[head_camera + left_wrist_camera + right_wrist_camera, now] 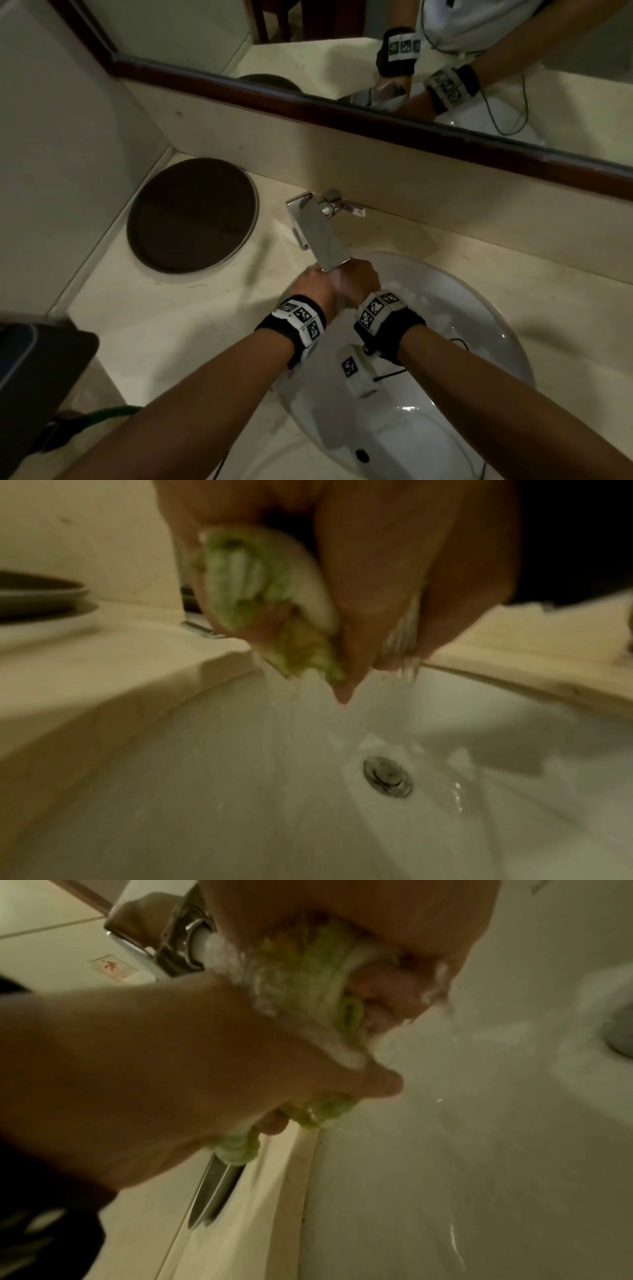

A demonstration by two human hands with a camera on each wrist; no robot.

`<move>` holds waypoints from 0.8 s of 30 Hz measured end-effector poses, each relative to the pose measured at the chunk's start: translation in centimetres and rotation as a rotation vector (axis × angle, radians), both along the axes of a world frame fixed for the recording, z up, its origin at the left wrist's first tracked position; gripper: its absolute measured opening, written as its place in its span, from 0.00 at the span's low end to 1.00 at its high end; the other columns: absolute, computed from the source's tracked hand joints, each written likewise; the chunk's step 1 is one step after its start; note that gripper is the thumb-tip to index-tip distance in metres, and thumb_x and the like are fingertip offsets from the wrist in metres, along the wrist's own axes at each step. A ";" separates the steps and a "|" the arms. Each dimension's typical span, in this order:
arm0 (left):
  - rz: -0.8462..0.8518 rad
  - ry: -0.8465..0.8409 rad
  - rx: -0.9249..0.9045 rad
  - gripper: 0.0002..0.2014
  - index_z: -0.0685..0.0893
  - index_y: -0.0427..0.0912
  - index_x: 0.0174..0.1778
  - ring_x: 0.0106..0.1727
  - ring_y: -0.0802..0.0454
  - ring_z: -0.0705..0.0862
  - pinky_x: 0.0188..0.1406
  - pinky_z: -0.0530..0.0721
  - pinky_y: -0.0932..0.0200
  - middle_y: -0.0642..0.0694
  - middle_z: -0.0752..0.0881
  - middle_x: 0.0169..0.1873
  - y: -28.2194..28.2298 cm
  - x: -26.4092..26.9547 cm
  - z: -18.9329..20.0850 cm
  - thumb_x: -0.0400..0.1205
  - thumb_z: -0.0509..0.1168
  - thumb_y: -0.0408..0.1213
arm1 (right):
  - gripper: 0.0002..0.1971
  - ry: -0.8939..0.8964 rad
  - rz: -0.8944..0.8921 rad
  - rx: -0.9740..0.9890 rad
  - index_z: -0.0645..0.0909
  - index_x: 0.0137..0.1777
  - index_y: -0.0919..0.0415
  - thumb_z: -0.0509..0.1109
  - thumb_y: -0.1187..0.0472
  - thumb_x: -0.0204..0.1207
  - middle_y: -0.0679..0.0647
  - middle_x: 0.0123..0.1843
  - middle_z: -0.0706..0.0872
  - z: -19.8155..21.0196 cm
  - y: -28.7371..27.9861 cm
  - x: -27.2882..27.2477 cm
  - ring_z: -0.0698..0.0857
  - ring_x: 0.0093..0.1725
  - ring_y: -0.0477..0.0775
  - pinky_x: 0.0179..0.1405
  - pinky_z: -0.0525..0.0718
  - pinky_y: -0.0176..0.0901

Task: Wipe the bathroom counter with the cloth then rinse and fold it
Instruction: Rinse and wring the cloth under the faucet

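two hands are held together over the basin (479, 404), just under the tap (322, 236). the left hand (313, 286) is wrapped round one end of the cloth (253, 593), and the right hand (359, 279) is clenched round the other end, so the cloth is bunched between them and hidden from the head view. in the wrist views the cloth is seen as a wet green and white wad squeezed in curled fingers (380, 1080), with water running off it into the basin near the drain (387, 776). black bands with printed markers are worn on both wrists. beyond the hands, to the left on the counter (191, 325), a dark round tray (191, 214) is set. farther back, the hands are reflected in the mirror (342, 44).
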State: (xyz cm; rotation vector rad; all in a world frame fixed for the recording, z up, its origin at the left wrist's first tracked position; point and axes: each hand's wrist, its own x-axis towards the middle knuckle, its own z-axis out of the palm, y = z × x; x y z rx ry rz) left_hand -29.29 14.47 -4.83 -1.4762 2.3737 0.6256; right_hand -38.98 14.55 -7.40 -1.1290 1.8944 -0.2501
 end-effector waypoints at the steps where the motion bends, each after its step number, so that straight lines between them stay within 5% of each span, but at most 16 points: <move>1: 0.024 0.011 0.040 0.18 0.79 0.44 0.69 0.63 0.40 0.82 0.60 0.79 0.56 0.39 0.82 0.64 -0.3 -0.2 0.3 0.82 0.63 0.40 | 0.16 0.041 0.028 -0.013 0.81 0.64 0.66 0.58 0.59 0.85 0.64 0.63 0.84 0.0 0.1 0.0 0.82 0.64 0.65 0.58 0.80 0.48; 7: 0.207 0.169 0.304 0.11 0.85 0.46 0.55 0.55 0.47 0.87 0.49 0.82 0.61 0.48 0.86 0.50 -0.6 0.4 0.1 0.78 0.69 0.42 | 0.13 0.029 -0.035 -0.098 0.86 0.56 0.66 0.65 0.59 0.81 0.62 0.56 0.88 0.8 0.0 -0.2 0.86 0.59 0.63 0.57 0.83 0.49; 10: 0.368 0.367 0.527 0.15 0.83 0.64 0.47 0.37 0.48 0.88 0.34 0.85 0.58 0.48 0.88 0.38 -0.7 0.6 0.1 0.75 0.72 0.36 | 0.11 0.066 -0.009 -0.141 0.87 0.49 0.66 0.66 0.60 0.81 0.62 0.51 0.90 1.0 0.3 -0.3 0.88 0.53 0.61 0.49 0.82 0.45; 13: 0.392 0.455 0.625 0.34 0.73 0.74 0.62 0.25 0.57 0.80 0.24 0.79 0.63 0.47 0.89 0.40 -0.7 1.0 0.0 0.72 0.77 0.33 | 0.17 0.009 0.022 -0.167 0.80 0.29 0.57 0.66 0.52 0.78 0.54 0.34 0.85 0.9 0.8 -0.3 0.87 0.44 0.61 0.40 0.77 0.43; 15: 0.408 0.445 0.642 0.35 0.73 0.68 0.64 0.32 0.60 0.82 0.35 0.84 0.60 0.52 0.88 0.43 -0.6 1.5 -0.4 0.68 0.81 0.38 | 0.20 -0.057 -0.075 -0.187 0.74 0.22 0.55 0.68 0.45 0.71 0.48 0.26 0.80 1.0 1.0 -0.5 0.85 0.37 0.59 0.37 0.75 0.42; 17: 0.447 0.415 0.623 0.35 0.76 0.63 0.61 0.49 0.60 0.83 0.56 0.81 0.60 0.58 0.85 0.49 -0.7 1.8 -0.3 0.61 0.84 0.45 | 0.16 -0.171 -0.147 -0.218 0.80 0.27 0.55 0.70 0.47 0.71 0.51 0.31 0.86 0.9 1.1 -0.8 0.85 0.40 0.57 0.40 0.79 0.44; 19: 0.475 0.374 0.630 0.39 0.81 0.59 0.59 0.57 0.54 0.83 0.63 0.80 0.55 0.56 0.86 0.53 -1.1 2.0 -1.1 0.50 0.84 0.54 | 0.12 -0.232 -0.140 -0.226 0.87 0.40 0.56 0.72 0.48 0.73 0.54 0.42 0.90 0.7 1.3 -1.4 0.87 0.47 0.55 0.48 0.83 0.46; 21: 0.491 0.372 0.647 0.40 0.83 0.52 0.61 0.55 0.53 0.84 0.59 0.82 0.58 0.52 0.87 0.55 -1.3 2.1 -1.5 0.52 0.84 0.52 | 0.11 -0.265 -0.118 -0.236 0.87 0.45 0.53 0.72 0.47 0.72 0.52 0.43 0.91 0.4 1.5 -2.1 0.88 0.48 0.54 0.53 0.85 0.50; 24: 0.485 0.361 0.639 0.21 0.87 0.46 0.54 0.48 0.52 0.84 0.44 0.82 0.64 0.50 0.87 0.46 -1.2 2.2 -0.9 0.65 0.81 0.35 | 0.07 -0.316 -0.130 -0.257 0.79 0.47 0.45 0.73 0.54 0.71 0.44 0.35 0.83 0.3 1.4 -2.6 0.86 0.45 0.54 0.54 0.85 0.56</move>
